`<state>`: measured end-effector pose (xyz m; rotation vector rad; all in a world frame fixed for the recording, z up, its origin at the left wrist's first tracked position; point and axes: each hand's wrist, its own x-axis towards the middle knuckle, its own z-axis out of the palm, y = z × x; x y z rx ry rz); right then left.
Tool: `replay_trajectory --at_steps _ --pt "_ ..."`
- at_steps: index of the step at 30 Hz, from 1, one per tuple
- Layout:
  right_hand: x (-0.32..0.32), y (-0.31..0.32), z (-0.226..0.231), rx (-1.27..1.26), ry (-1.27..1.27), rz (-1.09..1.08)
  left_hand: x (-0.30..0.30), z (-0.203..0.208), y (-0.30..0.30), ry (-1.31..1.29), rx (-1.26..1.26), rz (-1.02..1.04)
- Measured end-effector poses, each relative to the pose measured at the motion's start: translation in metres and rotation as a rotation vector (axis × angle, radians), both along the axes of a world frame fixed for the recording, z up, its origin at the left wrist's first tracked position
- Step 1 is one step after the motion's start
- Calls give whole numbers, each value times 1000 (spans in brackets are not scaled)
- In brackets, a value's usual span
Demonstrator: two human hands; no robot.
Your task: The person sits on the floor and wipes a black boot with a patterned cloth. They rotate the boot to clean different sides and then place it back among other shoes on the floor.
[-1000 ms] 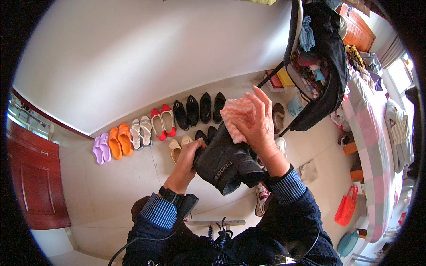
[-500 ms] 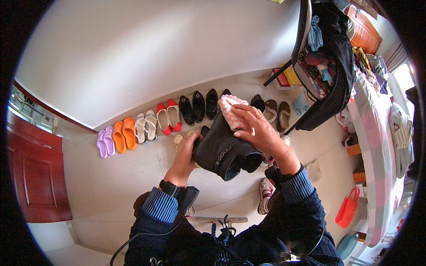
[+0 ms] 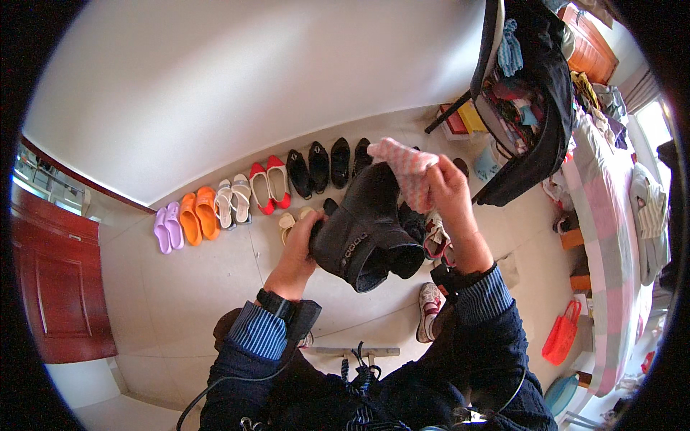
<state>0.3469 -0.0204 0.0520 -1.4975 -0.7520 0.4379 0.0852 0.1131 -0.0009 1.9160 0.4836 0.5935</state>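
A pair of black ankle boots [image 3: 363,226], close together with their openings toward me, is held up in front of me. My left hand [image 3: 295,251] grips them from the left side, thumb over the dark surface. In my right hand [image 3: 453,197] is a pink and white patterned cloth [image 3: 408,169], pinched at one end. The cloth hangs beside the far right part of the boots; whether it touches them I cannot tell. Beyond, black flat shoes [image 3: 318,169] stand along the wall, partly hidden by the boots and cloth.
Purple slippers [image 3: 169,228], orange slippers [image 3: 200,215], white sandals [image 3: 233,200] and red-and-white flats [image 3: 269,185] continue the row leftward. A black clothes-filled case [image 3: 532,108] on legs stands at the right. Farther right are a bed [image 3: 593,208] and a red bag [image 3: 562,334].
My right hand has lifted off the boot and moved right, drawing the cloth with it. The cloth now hangs loose from the fingers. My left hand keeps its hold on the boots.
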Motion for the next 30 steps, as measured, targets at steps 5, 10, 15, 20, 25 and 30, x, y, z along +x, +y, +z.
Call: replay_trajectory --at_steps 5,10,15,20,25,30 --pt "17 -9 -2 154 408 -26 5 -5 -1 -60 -194 56" --pt "27 -11 2 236 209 -198 5 -12 8 -73 -274 70" --pt "3 -4 5 85 -132 -113 4 -13 5 -55 -171 105" --pt "-21 0 11 -40 -670 231 7 -17 1 -67 -159 109" --pt "-19 -1 18 -87 -705 325 7 -12 3 -32 -272 86" --pt "-12 -2 9 -208 -833 229 5 -6 -2 4 -48 61"
